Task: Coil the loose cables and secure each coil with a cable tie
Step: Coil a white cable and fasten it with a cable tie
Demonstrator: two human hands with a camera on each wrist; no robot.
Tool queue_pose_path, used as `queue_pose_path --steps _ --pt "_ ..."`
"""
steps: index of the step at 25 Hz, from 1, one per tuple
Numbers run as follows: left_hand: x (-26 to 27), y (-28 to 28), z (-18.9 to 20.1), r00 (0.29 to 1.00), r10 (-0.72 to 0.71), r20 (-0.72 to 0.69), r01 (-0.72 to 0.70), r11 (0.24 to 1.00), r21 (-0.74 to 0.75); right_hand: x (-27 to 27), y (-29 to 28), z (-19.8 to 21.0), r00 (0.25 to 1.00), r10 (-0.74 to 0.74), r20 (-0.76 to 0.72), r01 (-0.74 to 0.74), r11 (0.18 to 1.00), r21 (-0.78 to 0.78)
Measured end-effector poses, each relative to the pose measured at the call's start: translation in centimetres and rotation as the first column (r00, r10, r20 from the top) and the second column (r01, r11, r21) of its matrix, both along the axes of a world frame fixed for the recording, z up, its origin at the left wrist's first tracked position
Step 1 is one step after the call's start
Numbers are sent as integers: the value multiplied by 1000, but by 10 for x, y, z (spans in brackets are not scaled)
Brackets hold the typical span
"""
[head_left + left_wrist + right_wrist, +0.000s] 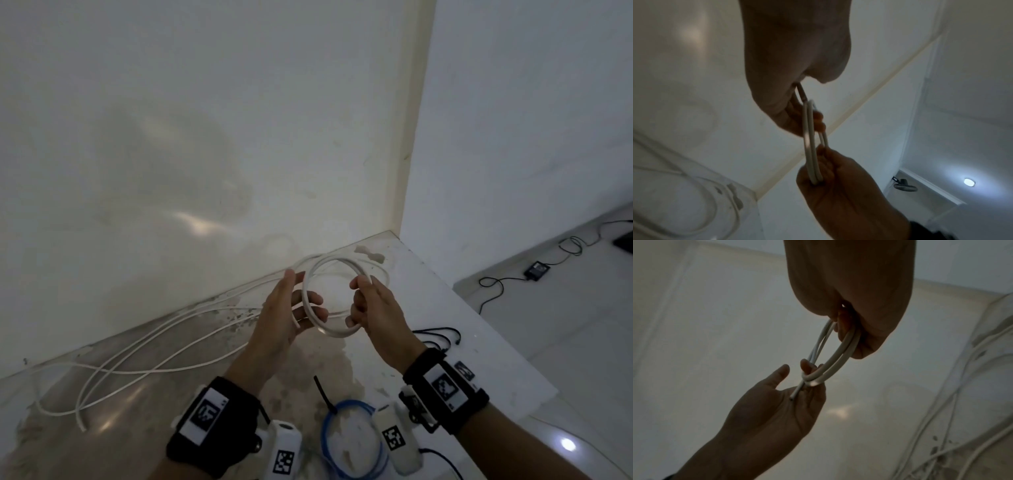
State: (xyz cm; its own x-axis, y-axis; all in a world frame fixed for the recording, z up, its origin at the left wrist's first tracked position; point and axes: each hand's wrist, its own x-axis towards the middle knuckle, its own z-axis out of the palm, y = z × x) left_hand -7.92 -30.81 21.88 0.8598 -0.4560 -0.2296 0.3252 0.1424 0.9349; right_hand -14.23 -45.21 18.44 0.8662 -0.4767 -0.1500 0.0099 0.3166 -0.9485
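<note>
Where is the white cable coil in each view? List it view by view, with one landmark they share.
Head: white cable coil at centre, between both hands.
Left wrist: edge-on at centre.
Right wrist: centre, slanting.
Shared landmark: loose white cable trailing on the countertop.

The cable [310, 301] is white, both its coiled loops and the loose lengths trailing toward the worktop's left edge. The worktop [442, 308] is pale, mottled with brownish-grey stains. Near its front edge lies a blue cable coil [327, 431]. Both wrist bands [445, 387] are black, carrying white tags with black square-patterned markers. The wall [205, 120] is off-white.
</note>
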Motion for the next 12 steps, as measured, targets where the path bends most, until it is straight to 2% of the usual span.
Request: queue_pose_path --steps 2,4,6,10,12 --pt "0 -2 -3 995 -80 -62 84 995 63 -6 -8 -6 1000 15 9 -15 993 118" --pt "-3 -6 -9 994 -110 -10 110 970 216 -8 -17 -9 999 -17 40 9 980 198" --pt "-5 -12 -13 991 -128 39 113 955 276 -10 -28 -10 997 -47 57 33 977 212" --pt "-12 -32 -13 986 -123 -112 128 991 34 -11 -27 -21 999 -35 6 33 977 209" --pt "-16 -44 -17 991 -94 -100 94 996 -8 -11 -22 -30 1000 -9 -16 13 949 315"
